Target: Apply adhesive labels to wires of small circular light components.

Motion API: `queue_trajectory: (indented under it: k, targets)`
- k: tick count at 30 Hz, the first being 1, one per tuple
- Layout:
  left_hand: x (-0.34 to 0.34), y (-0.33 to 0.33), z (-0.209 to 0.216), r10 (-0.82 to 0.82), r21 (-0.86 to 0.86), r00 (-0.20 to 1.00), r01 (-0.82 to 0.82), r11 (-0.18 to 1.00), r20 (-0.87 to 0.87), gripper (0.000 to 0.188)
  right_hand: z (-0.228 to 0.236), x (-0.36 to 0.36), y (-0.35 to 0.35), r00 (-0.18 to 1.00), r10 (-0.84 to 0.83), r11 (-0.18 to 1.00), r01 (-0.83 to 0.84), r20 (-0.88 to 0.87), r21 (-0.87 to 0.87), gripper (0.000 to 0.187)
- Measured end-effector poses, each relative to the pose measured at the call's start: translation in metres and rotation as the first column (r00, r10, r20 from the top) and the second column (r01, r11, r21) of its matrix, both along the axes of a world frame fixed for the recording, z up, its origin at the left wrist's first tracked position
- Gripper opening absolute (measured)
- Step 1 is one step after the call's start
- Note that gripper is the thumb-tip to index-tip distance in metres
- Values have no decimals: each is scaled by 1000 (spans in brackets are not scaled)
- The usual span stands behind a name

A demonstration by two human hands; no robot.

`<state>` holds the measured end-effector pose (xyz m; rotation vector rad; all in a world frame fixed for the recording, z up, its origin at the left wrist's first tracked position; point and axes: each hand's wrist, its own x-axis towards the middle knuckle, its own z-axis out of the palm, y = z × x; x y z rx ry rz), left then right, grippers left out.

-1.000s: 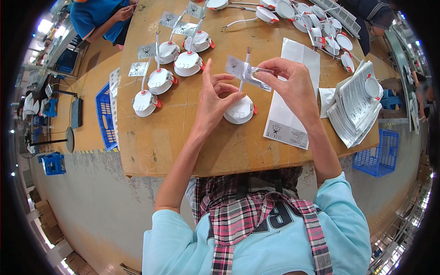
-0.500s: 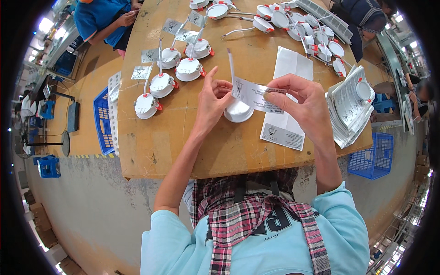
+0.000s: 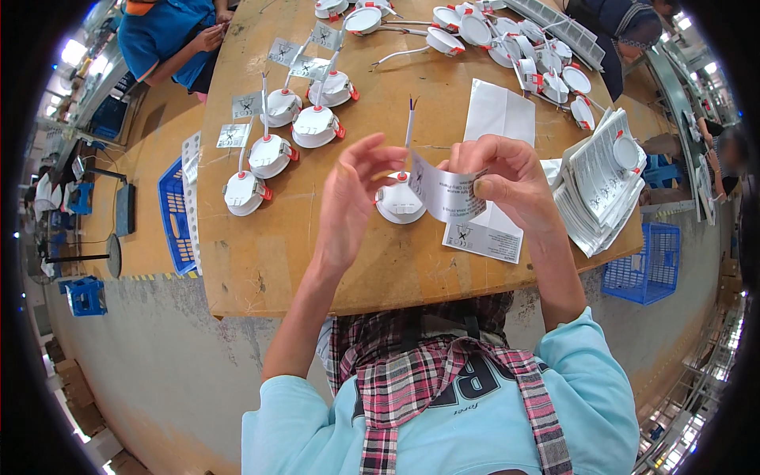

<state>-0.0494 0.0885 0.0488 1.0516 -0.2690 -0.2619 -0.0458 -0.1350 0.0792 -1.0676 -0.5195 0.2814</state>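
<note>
A round white downlight (image 3: 400, 206) lies on the table in front of me, its cable (image 3: 410, 128) standing upright. A printed silver label (image 3: 440, 190) bends out to the right from that cable. My right hand (image 3: 507, 178) pinches the free end of the label between thumb and fingers. Just left of the cable, my left hand (image 3: 352, 198) is open, fingers spread and apart from the label. Under the right hand lies a white backing sheet (image 3: 484, 237) with a printed label at its near end.
Several downlights with flagged cables (image 3: 269, 156) stand at the left. Unlabelled downlights (image 3: 507, 47) are heaped at the far right. A stack of label sheets (image 3: 594, 186) lies at right. Blue crates (image 3: 645, 265) flank the table. A co-worker in blue (image 3: 170, 43) is at far left.
My left hand has let go of the label at the cable and moved left with fingers spread. The label now curves, its right end still pinched by my right hand.
</note>
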Motion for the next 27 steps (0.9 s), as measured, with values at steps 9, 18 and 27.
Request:
queue_trajectory:
  k: [9,18,27]
  targets:
    - [-7,2,15,-105,-94,961,84,992,-256,36,12,-4,0,979,-202,922,175,-42,-345,16]
    - [19,-9,5,244,321,970,-230,919,-4,16,4,0,12,851,-453,584,509,266,-632,15]
    - [39,-16,-14,276,353,958,-284,891,75,16,-15,14,12,796,-514,513,584,320,-629,16]
